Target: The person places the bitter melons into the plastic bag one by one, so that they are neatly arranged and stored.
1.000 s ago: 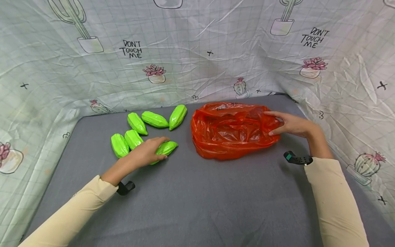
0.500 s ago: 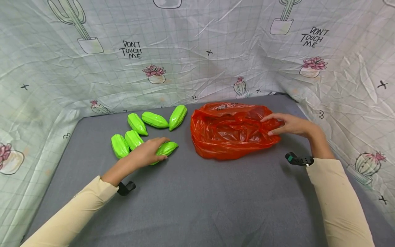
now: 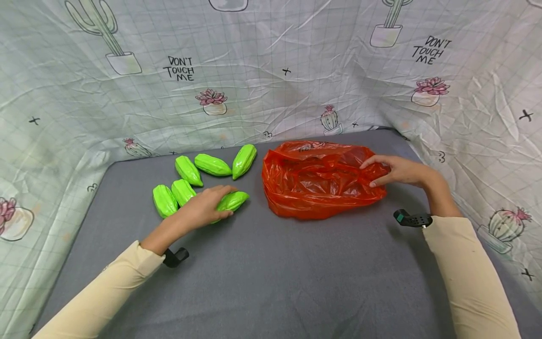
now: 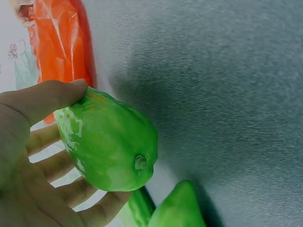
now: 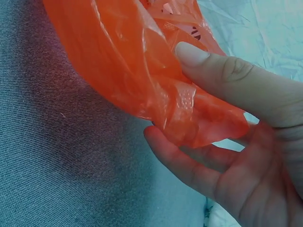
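My left hand (image 3: 206,205) grips a glossy green ridged fruit (image 3: 234,201) with a pointed tip. In the left wrist view the thumb and fingers curl round this fruit (image 4: 109,142), and its short stem stub faces the camera. A red plastic bag (image 3: 313,207) lies to its right with its mouth spread open upward. At the bag's right edge, my right hand (image 3: 400,170) pinches the thin plastic. The right wrist view has the thumb on one side of the bag (image 5: 109,52) and the fingers on the other.
Several more green fruits lie on the grey table (image 3: 271,282), among them one (image 3: 244,161) beside the bag, one (image 3: 188,170) at the back and one (image 3: 164,201) at the far left. A printed cloth (image 3: 254,70) hangs behind and at both sides.
The left hand has shifted slightly right with the green fruit in its grip. The right hand's fingers have moved a little on the bag's edge; the other fruits lie as before.
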